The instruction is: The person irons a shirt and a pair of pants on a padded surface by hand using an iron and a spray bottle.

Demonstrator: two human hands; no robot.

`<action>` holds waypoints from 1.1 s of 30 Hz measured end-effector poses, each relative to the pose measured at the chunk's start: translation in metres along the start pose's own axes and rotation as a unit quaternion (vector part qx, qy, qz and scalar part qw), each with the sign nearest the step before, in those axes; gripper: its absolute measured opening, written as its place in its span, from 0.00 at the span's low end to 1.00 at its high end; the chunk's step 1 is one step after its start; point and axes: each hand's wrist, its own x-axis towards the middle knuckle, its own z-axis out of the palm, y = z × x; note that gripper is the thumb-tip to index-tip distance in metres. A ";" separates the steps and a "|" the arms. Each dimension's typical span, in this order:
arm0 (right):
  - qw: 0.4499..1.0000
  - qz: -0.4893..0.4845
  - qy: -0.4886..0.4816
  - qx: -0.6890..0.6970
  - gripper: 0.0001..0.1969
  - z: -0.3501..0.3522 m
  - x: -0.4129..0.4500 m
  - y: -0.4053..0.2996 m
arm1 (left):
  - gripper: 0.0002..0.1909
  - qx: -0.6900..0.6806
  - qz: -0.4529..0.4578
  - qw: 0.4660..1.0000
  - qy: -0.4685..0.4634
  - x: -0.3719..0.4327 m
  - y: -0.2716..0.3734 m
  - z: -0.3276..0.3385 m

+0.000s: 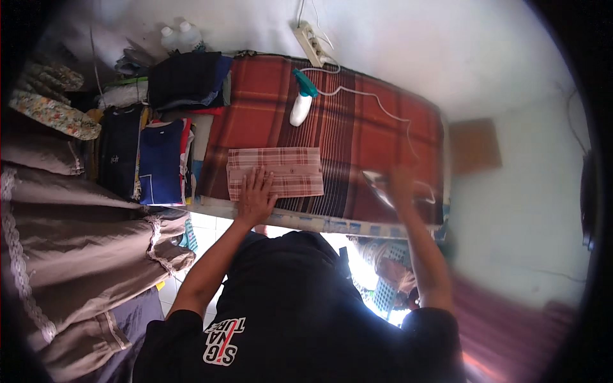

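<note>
A folded pink plaid shirt point(297, 184) lies flat on a red and brown plaid cloth point(258, 91) that covers the ironing surface. My left hand point(257, 194) rests palm down on the shirt's lower left part, fingers slightly spread. To the right, my right hand point(403, 184) is wrapped around the handle of a clothes iron point(378, 186), blurred. The iron's pointed metal tip faces left, apart from the shirt. Its pale cord point(378, 98) runs up toward the back. Behind the shirt lies a white spray bottle point(300, 109) with a green trigger head.
Folded clothes stand in stacks at the left, among them a blue shirt point(161, 158) and dark garments point(187, 79). A power strip point(310, 45) is at the back wall. Brown garments point(81, 234) hang on the left. A plastic basket point(384, 294) stands below at the right.
</note>
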 end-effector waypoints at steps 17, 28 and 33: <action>0.740 -0.166 -0.160 0.632 0.23 -0.059 0.134 -0.283 | 0.41 -0.372 -0.374 0.849 -0.007 0.020 0.022 -0.019; 0.835 -0.522 -0.044 0.167 0.15 -0.146 0.128 -0.300 | 0.22 -0.828 -0.372 0.420 0.018 0.118 -0.068 -0.109; 0.821 -0.523 -0.046 0.224 0.21 0.019 0.068 -0.251 | 0.24 -0.404 -0.444 0.793 0.104 0.043 -0.074 -0.006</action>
